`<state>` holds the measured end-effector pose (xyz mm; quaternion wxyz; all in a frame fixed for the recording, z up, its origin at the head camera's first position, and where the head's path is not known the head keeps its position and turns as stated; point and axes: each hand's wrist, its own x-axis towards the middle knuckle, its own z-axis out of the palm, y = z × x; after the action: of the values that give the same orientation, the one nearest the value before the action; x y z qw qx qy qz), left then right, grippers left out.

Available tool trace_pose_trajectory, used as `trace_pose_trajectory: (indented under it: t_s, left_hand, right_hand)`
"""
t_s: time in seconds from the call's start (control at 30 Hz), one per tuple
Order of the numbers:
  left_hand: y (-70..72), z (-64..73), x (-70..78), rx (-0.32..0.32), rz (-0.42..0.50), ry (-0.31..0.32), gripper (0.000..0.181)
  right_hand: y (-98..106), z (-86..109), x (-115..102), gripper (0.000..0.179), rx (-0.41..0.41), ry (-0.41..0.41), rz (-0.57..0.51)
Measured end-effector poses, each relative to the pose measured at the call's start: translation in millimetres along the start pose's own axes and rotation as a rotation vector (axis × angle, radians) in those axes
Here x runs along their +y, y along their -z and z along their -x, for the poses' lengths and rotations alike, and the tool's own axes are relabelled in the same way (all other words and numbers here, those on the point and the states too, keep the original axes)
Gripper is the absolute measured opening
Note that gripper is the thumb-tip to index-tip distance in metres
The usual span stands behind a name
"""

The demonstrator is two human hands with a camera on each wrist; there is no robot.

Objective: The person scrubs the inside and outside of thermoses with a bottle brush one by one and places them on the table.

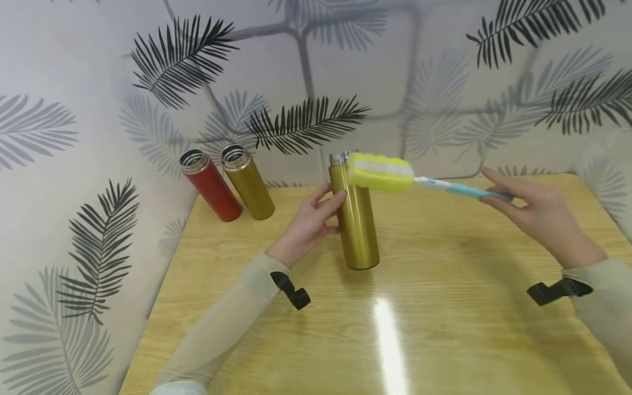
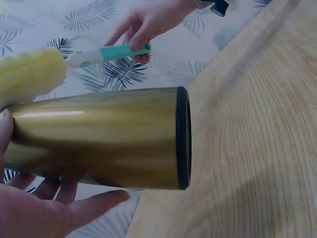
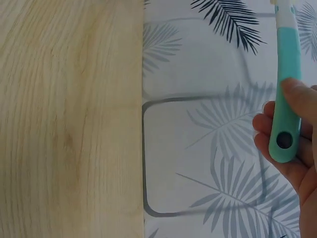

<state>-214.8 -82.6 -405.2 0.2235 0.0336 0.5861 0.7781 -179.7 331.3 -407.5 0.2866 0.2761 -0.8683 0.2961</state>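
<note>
My left hand (image 1: 313,222) holds a gold thermos bottle (image 1: 359,230) by its upper part, thumb across the front. The bottle is tilted a little, and its black base shows in the left wrist view, seemingly off the table. With thumb and fingers, my right hand (image 1: 538,206) pinches the turquoise end of a bottle brush (image 1: 464,190). The yellow and white sponge head (image 1: 380,172) overlaps the bottle just below its steel rim in the head view; whether they touch I cannot tell. In the right wrist view the brush handle (image 3: 288,59) lies across the fingers.
A red thermos bottle (image 1: 214,192) and a second gold one (image 1: 252,189) stand side by side, lidless, at the table's back left corner. The wooden table (image 1: 444,329) meets a leaf-patterned wall (image 1: 355,71) along its back and left.
</note>
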Motion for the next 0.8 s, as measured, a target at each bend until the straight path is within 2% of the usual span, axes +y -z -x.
trace_pose_trajectory:
  t_s: [0.13, 0.27, 0.33, 0.43, 0.6, 0.8]
  left_hand:
    - [0.2, 0.8, 2.0, 0.009, -0.017, 0.035, 0.057]
    - [-0.4, 0.4, 4.7, 0.001, -0.021, 0.057, 0.059]
    - [-0.9, -0.4, 6.5, 0.000, -0.025, 0.060, 0.060]
    - [-1.5, -1.6, 9.1, -0.002, -0.041, 0.061, 0.060]
    - [0.1, -2.7, 9.7, 0.009, -0.046, 0.066, 0.059]
    - [1.8, -2.7, 5.4, 0.009, -0.029, 0.073, 0.058]
  right_hand:
    - [-4, -1.6, -1, 0.057, -0.065, 0.096, 0.090]
    - [-6, -1.8, -6, 0.038, -0.135, 0.073, 0.090]
    - [-6, -2.5, -7, 0.038, -0.155, 0.069, 0.084]
    - [-8, -3.0, -7, 0.037, -0.151, 0.092, 0.070]
    - [-17, -0.7, -4, 0.059, -0.093, 0.121, 0.035]
    - [-29, 6.7, -4, 0.062, -0.098, 0.103, 0.018]
